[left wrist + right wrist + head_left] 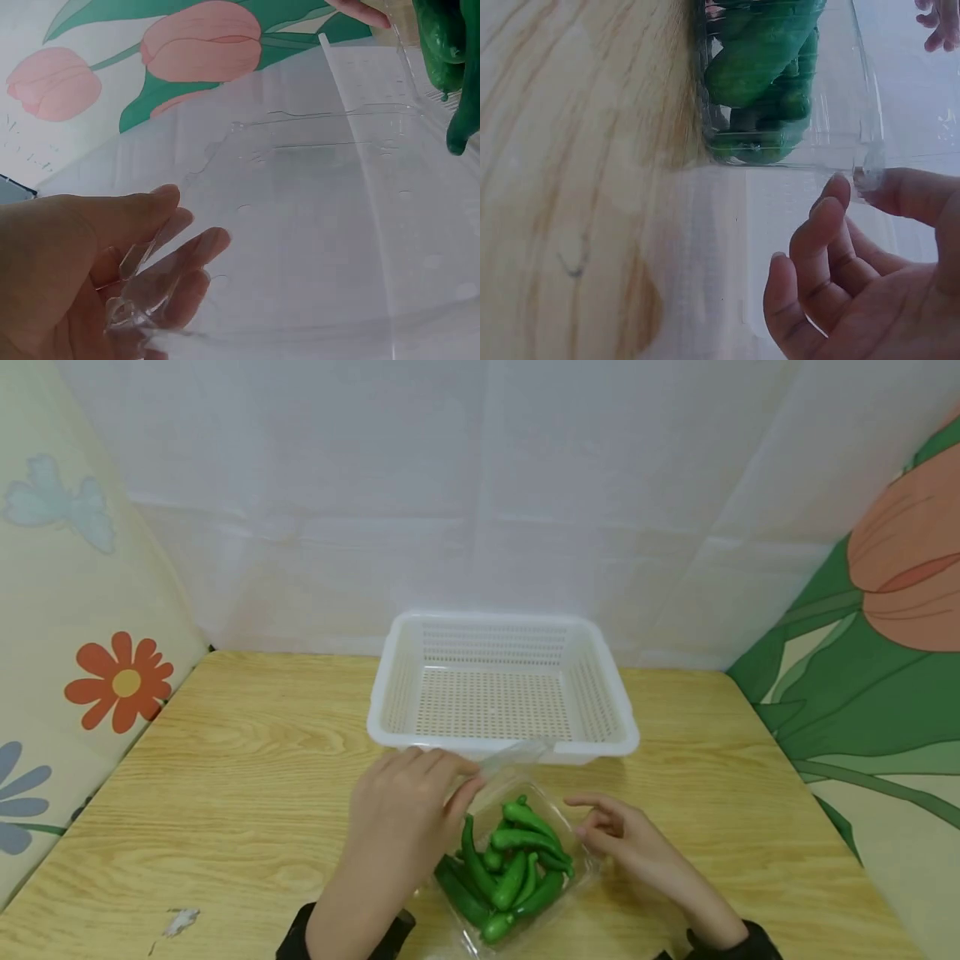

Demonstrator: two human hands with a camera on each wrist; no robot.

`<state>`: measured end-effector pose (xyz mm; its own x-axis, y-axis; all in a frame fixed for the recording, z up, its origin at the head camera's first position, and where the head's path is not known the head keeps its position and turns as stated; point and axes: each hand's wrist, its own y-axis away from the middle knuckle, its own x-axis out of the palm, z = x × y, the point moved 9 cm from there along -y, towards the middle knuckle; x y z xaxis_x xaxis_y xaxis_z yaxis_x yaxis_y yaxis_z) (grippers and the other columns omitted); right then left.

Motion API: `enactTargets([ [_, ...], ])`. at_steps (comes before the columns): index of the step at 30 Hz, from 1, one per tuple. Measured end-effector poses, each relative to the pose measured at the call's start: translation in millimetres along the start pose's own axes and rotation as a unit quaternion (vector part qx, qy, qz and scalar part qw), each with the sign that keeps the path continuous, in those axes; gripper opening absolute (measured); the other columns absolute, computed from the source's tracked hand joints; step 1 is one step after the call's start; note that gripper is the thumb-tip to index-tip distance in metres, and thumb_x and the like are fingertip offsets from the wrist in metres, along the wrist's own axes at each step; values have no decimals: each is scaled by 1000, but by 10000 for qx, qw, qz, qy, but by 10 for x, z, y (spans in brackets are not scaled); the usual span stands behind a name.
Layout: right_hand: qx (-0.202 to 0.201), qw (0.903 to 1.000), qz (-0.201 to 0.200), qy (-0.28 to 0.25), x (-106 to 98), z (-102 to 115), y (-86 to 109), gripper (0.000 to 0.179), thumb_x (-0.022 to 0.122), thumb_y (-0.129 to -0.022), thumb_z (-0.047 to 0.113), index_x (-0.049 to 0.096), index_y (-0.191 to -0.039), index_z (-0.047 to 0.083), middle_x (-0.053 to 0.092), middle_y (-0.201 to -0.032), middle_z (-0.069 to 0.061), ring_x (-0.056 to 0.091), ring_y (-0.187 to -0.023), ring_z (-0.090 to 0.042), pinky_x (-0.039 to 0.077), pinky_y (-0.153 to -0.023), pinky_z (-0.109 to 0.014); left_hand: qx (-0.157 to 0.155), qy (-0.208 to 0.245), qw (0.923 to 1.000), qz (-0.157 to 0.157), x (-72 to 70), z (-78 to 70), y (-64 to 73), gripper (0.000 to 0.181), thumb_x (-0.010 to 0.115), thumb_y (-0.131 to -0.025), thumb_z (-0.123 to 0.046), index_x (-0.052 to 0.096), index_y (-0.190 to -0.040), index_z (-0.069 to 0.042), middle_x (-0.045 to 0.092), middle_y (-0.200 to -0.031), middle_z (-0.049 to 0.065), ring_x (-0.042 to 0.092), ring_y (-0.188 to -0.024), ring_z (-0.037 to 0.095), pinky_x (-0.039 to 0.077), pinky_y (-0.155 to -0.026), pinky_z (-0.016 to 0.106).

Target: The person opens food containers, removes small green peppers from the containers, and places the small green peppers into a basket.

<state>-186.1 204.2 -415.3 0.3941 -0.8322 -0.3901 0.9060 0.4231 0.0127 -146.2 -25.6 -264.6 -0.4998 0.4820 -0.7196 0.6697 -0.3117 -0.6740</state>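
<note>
A clear plastic clamshell box (489,947) sits on the table, full of green peppers (517,870), some slim and curved, others thick. My left hand (408,810) grips the edge of its raised lid (521,753). Up close in the left wrist view, the thumb of the left hand (112,255) lies on one side of the clear lid (315,217) and the fingers show through it. At the box's right corner, my right hand (630,845) pinches the rim between thumb and fingertip, its other fingers loosely bent in the right wrist view.
Just behind the box stands a white perforated plastic basket (491,749) with nothing in it. The wooden table (262,760) has a worn pale patch (182,922) at the front left. A white cloth (465,510) hangs behind, with flower-patterned panels at both sides.
</note>
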Motion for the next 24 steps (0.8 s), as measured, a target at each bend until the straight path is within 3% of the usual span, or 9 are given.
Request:
enactTargets([
  [7,264,9987,-348,251,-31,-17,-6,36,61,-98,7,55,-127,-13,63,-88,-12,62,-74,-10,52,-63,-22,-398,-117,9984,383,-56,45,32,15,81,-83,-32,76,-88,-19,74,-83,-7,63,-68,11,51,-57,24],
  [13,348,9984,-395,189,-18,-29,-8,35,61,-98,11,57,-125,-10,66,-91,-13,64,-78,-10,52,-64,-24,-537,-154,9968,566,-115,47,63,13,81,-84,-28,75,-88,-17,74,-85,-6,64,-69,10,45,-53,22],
  [19,199,9996,-54,168,10,-16,10,31,60,-99,11,58,-124,-9,65,-83,-6,57,-69,-6,49,-54,-24,-584,-325,9961,575,-179,71,79,14,82,-83,-27,74,-87,-17,73,-82,-6,65,-66,11,48,-53,25],
  [24,165,9990,386,-136,51,-13,25,37,61,-98,9,54,-128,-12,67,-91,-11,63,-79,-9,52,-64,-24,-673,-373,9955,561,-214,112,89,13,82,-82,-27,73,-85,-18,73,-80,-7,64,-63,11,45,-51,24],
])
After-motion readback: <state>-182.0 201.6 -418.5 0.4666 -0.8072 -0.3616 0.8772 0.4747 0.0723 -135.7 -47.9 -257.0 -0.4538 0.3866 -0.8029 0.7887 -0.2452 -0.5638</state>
